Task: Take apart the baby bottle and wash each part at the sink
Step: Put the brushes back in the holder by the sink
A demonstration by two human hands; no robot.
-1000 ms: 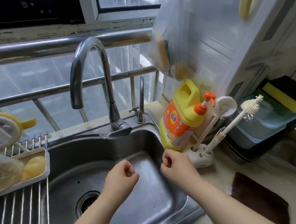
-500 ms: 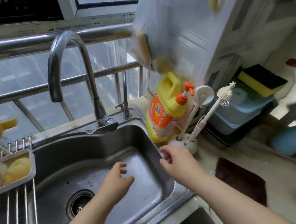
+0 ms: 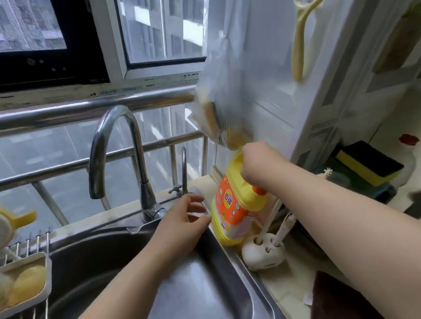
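While right hand (image 3: 256,162) grips glossy yellow plastic detergent jug (image 3: 234,205), left hand (image 3: 186,224) open

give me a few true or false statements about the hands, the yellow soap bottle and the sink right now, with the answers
1. The right hand grips the top of the yellow detergent bottle with the orange label. True.
2. The left hand holds a baby bottle. False: its fingers are spread beside the detergent bottle and hold nothing.
3. Water runs from the curved steel faucet. False: no stream shows.
4. White brushes stand in a white holder right of the steel sink. True.
5. A yellow peeler hangs on the wall. True.
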